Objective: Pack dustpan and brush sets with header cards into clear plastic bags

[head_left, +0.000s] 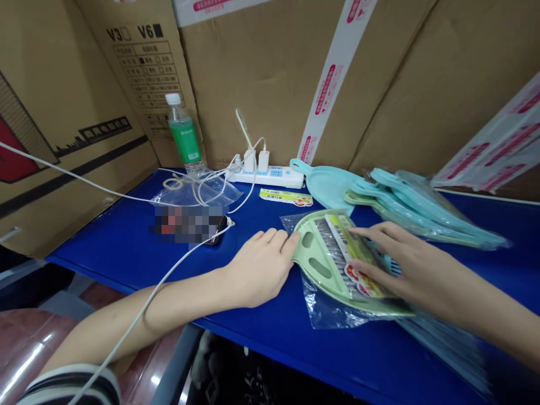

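A pale green dustpan (323, 270) with oval recesses and a grey bristle-like strip lies in a clear plastic bag on the blue table. My left hand (264, 267) is closed around its handle end, and the fingers hide most of that handle. Across the dustpan lies a yellow-green printed label card (343, 239) with a red picture at its lower end. My right hand (399, 256) reaches in from the right, index finger and thumb stretched out and apart, their tips resting at the card. Its other fingers are partly hidden.
Behind are a light blue dustpan (331, 183) and several bagged ones (422, 208). Another label card (287, 197) lies near a white power strip (270, 177). A bottle (184, 135), a phone (217, 230) and white cables occupy the left. More clear bags (451, 349) lie at the front right.
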{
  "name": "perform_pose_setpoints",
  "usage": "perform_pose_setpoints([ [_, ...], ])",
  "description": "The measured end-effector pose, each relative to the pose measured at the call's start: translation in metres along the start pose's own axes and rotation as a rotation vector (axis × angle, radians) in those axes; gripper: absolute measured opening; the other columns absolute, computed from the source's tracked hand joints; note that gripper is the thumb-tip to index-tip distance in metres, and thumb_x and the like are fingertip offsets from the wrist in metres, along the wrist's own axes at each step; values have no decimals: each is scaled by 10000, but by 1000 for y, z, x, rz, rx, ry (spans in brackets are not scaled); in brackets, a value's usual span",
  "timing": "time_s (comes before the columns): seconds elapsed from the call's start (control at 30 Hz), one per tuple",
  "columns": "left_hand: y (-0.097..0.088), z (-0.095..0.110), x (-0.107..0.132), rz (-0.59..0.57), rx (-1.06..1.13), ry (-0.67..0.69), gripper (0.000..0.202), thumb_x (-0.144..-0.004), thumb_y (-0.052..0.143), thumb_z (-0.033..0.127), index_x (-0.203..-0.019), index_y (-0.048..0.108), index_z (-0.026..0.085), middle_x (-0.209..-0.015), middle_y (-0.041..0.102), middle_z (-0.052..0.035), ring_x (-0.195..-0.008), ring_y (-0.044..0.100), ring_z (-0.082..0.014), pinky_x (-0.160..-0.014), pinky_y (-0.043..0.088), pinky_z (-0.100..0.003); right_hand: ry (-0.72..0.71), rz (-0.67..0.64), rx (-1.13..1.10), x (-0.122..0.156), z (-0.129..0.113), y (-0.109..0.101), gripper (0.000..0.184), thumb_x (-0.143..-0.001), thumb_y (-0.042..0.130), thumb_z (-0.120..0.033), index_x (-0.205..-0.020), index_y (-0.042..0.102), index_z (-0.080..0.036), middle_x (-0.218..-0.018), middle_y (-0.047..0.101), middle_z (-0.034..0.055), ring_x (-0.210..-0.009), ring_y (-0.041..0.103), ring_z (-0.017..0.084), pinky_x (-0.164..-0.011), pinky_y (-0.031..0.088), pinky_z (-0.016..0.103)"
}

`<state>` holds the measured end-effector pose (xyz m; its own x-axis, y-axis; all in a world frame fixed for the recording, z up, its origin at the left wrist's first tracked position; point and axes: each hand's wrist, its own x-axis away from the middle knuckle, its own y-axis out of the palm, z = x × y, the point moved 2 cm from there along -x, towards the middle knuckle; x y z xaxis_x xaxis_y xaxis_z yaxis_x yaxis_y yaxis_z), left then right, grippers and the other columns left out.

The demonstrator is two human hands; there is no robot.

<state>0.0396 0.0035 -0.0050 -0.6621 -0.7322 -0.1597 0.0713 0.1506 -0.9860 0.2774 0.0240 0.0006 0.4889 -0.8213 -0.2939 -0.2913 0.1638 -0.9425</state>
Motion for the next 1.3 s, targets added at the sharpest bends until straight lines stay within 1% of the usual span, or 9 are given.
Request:
perform_pose_setpoints([
  [0.17,1,-2,-1,-32,-35,2,479,-886,405,139,-1359,381,70,-1023,581,-134,-969,552,-278,-814,483,-408,-45,-124,-108,14,3,7,565,-857,472,-647,-1246,597,-257,-963,658,109,-714,663,262,-573,517,362],
  [0.37,5,-4,-1,-75,-76,-1,573,-835,383,70,-1405,341,113,-1045,566,-121,-964,541,-267,-814,484,-402,-25,-168,-222,20,10,13,356,-965,294,-465,-1124,582,-328,-787,709,56,-630,673,258,-536,477,351],
  [0.57,6,-8,0,-107,-79,5,676,-832,356,34,-1468,264,241,-1104,542,-110,-966,539,-246,-840,476,-405,200,-129,37,25,27,1,263,-896,335,-398,-1075,507,-314,-511,572,20,-404,573,296,-417,372,375],
  [0.73,5,-12,-2,-94,-53,4,754,-805,356,-3,-1493,222,275,-1046,516,-96,-924,511,-233,-812,478,-372,116,-9,49,12,11,-12,100,-750,420,-299,-846,450,-296,-765,670,125,-636,665,330,-485,449,399],
  [0.87,6,-15,-2,-62,-10,-2,843,-734,382,-29,-1509,175,231,-1056,499,-100,-901,486,-226,-804,476,-358,205,-88,-171,1,-3,-9,190,-857,330,-381,-897,483,-275,-669,656,92,-638,667,305,-550,488,394],
  [0.97,6,-19,-3,5,24,-3,852,-718,371,-38,-1504,178,228,-1064,499,-91,-916,478,-221,-830,471,-361,356,-156,-296,-2,-5,-4,419,-885,299,-449,-1161,488,-197,-614,630,46,-569,631,278,-533,492,389],
  [1.07,3,-26,-5,81,52,-25,811,-736,342,-46,-1491,208,215,-1076,503,-95,-955,475,-226,-853,467,-371,420,-118,-559,-7,-4,-3,614,-890,341,-472,-1395,333,-121,-728,654,60,-566,618,236,-544,530,370],
  [1.17,1,-33,-7,132,90,-37,779,-760,333,-44,-1485,220,218,-1075,506,-91,-993,470,-230,-892,461,-385,503,-141,-925,-9,-5,-4,614,-916,348,-385,-1458,244,-114,-882,688,118,-682,674,227,-616,572,347],
  [1.3,2,-38,-9,165,125,-10,731,-804,331,-25,-1484,222,221,-1059,515,-86,-994,478,-228,-911,466,-397,563,-288,-1228,-9,-10,1,525,-938,352,-296,-1435,318,-131,-975,710,152,-806,702,224,-743,582,358],
])
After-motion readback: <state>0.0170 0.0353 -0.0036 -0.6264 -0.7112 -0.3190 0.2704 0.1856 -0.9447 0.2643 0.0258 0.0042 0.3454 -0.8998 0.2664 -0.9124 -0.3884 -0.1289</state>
